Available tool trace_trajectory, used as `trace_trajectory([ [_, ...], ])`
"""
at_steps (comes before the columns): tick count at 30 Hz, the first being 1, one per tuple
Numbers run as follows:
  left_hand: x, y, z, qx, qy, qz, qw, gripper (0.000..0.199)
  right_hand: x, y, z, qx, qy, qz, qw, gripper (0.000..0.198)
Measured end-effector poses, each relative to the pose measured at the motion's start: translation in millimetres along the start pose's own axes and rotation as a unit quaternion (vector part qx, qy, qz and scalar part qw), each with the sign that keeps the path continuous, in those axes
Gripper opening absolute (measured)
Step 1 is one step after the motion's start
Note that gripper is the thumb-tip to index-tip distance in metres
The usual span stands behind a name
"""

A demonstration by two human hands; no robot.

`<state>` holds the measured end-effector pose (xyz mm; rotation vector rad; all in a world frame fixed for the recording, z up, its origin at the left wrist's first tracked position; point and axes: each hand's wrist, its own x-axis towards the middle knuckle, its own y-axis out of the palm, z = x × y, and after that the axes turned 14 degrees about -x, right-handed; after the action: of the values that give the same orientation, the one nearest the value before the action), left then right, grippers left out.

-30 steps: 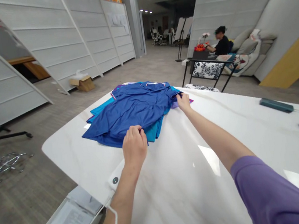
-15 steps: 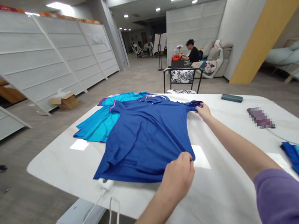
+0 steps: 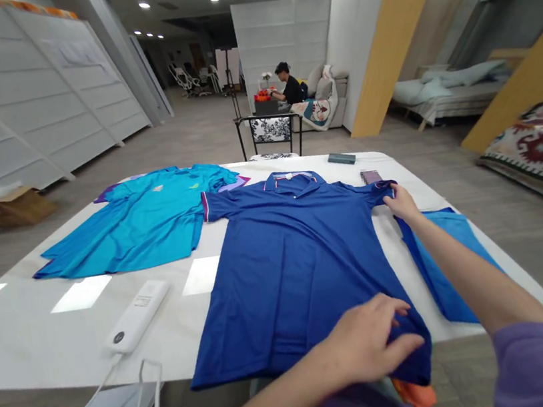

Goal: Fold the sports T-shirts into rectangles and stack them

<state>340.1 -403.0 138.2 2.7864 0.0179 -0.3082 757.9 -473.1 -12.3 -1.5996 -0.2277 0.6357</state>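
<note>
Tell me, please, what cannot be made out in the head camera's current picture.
Head view, now:
Purple cloth: mostly hidden by the turquoise shirt on top.
White corded bar: print too small to read.
Left hand: its back hides any contact with the navy shirt.
Orange item: partly hidden behind the navy shirt.

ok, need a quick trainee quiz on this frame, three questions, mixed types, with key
1. Multiple choice: the right hand holds the dark blue shirt by its: A collar; B hem; C sleeve.
2. True or false: the left hand is clenched in a fist.
3. Fill in: from the wearer's view, the turquoise shirt lies to the ____ of the dark blue shirt.

Key: 1 C; 2 false, it is open with the thumb apart; 3 left.
</note>
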Motion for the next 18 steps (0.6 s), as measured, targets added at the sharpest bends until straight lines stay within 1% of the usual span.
trace_trajectory([
  [1, -7, -15, -2, 0.035, 0.015, -0.02, 0.999, 0.046, -5, -5, -9, -0.021, 0.007, 0.009, 1.0, 0.07],
  [2, -17, -34, -3, 0.077, 0.021, -0.049, 0.996, 0.039, -13, -11, -14, -0.041, 0.012, 0.015, 0.999, 0.074],
  [3, -31, -54, -1, 0.112, 0.015, -0.081, 0.99, 0.032, -25, -17, -16, -0.058, 0.008, 0.015, 0.998, 0.076],
  [4, -50, -74, 3, 0.136, 0.002, -0.109, 0.985, 0.026, -41, -23, -16, -0.067, -0.014, 0.01, 0.998, 0.075],
  [6, -98, -111, 18, 0.18, -0.027, -0.154, 0.971, 0.022, -85, -39, -8, -0.041, -0.105, 0.022, 0.993, 0.067],
  [7, -125, -125, 27, 0.2, -0.039, -0.167, 0.965, 0.024, -112, -48, -3, -0.009, -0.161, 0.049, 0.986, 0.059],
  [8, -154, -137, 37, 0.216, -0.051, -0.177, 0.959, 0.027, -142, -59, 1, 0.025, -0.214, 0.09, 0.972, 0.053],
  [9, -183, -145, 47, 0.23, -0.062, -0.178, 0.955, 0.031, -172, -69, 6, 0.051, -0.253, 0.137, 0.956, 0.047],
  [10, -210, -150, 56, 0.245, -0.069, -0.183, 0.95, 0.037, -202, -79, 9, 0.061, -0.278, 0.179, 0.942, 0.043],
  [11, -234, -152, 65, 0.261, -0.07, -0.186, 0.945, 0.043, -230, -88, 10, 0.058, -0.287, 0.207, 0.933, 0.041],
  [13, -270, -152, 80, 0.286, -0.058, -0.193, 0.937, 0.047, -279, -101, 9, 0.034, -0.283, 0.231, 0.93, 0.04],
  [15, -290, -148, 92, 0.292, -0.035, -0.209, 0.933, 0.036, -317, -107, 3, 0.022, -0.277, 0.226, 0.933, 0.047],
  [17, -296, -145, 98, 0.278, -0.018, -0.228, 0.933, 0.019, -344, -108, -3, 0.012, -0.286, 0.209, 0.935, 0.058],
  [18, -296, -144, 99, 0.268, -0.016, -0.234, 0.934, 0.015, -355, -107, -5, 0.0, -0.292, 0.198, 0.936, 0.065],
])
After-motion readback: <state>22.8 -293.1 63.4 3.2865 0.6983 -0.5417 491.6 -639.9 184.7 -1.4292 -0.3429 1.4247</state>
